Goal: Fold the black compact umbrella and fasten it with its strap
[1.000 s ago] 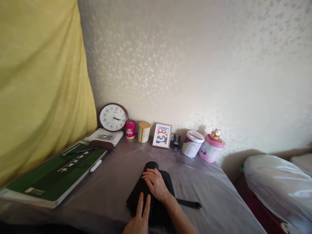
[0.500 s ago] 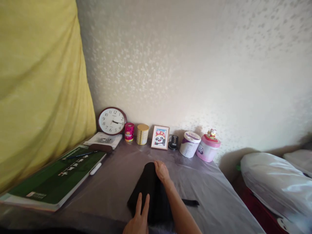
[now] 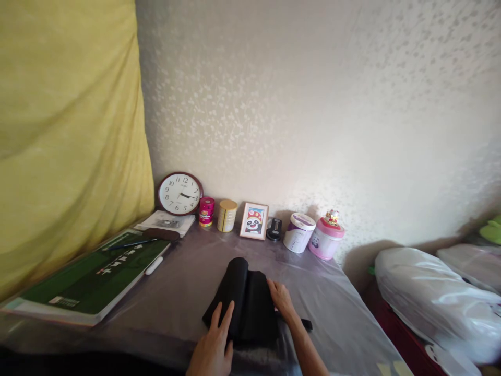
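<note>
A folded piece of black fabric [image 3: 258, 308] lies on the table before me, its left part a raised, rounded fold. From its right side a short black strap [image 3: 306, 324] sticks out onto the table. My left hand [image 3: 213, 344] rests on the fabric's lower left, two fingers stretched out and apart on the fold. At the fabric's right edge is my right hand [image 3: 282, 300], fingers closed on the border; the thumb is partly hidden.
On the grey-covered table [image 3: 176, 292], a green book [image 3: 86, 282] with a pen [image 3: 133, 244] lies left. Along the wall stand a clock [image 3: 180, 194], tins, a picture frame [image 3: 254, 221] and tubs. Right of the table are plastic-wrapped bundles [image 3: 426, 292].
My right hand has moved from the fabric's top down to its right edge, and the right part now lies spread flatter. My left hand has shifted slightly left. The view has turned a little right.
</note>
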`<state>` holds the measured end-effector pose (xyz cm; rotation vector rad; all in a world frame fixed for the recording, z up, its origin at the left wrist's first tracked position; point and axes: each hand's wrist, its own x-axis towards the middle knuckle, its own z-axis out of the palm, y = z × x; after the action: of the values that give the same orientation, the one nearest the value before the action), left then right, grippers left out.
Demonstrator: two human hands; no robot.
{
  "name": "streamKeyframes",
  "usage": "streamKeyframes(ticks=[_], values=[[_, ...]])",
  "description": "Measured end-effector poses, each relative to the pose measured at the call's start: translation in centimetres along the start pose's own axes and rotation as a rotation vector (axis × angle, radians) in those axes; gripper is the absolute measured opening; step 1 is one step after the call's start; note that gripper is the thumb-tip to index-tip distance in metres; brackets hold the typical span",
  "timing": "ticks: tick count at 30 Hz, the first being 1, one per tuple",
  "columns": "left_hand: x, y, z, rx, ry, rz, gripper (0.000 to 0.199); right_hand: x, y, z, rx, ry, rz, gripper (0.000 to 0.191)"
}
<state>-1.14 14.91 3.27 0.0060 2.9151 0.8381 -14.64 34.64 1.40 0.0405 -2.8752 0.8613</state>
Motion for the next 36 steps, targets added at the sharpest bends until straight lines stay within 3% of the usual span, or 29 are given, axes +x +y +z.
streamKeyframes(ticks=[8, 17, 23, 29, 36], values=[[0.0, -0.3, 0.7, 0.003, 0.021, 0.006, 0.074, 0.6, -2.0, 0.5, 0.199, 0.04, 0.046, 0.035], [0.2, 0.1, 0.9, 0.064, -0.039, 0.002, 0.076, 1.6, -5.5, 0.5, 0.443, 0.031, -0.055, 0.036], [0.4, 0.6, 0.7, 0.132, -0.099, -0.009, 0.077, 2.1, -8.9, 2.2, 0.39, -0.015, -0.011, 0.03], [0.6, 0.4, 0.7, 0.131, -0.115, 0.005, 0.067, 2.4, -10.3, 4.2, 0.292, -0.056, 0.028, 0.03], [0.0, -1.1, 1.3, 0.098, -0.009, 0.014, 0.058, 1.0, -11.2, 3.9, 0.223, -0.213, -0.145, 0.023]])
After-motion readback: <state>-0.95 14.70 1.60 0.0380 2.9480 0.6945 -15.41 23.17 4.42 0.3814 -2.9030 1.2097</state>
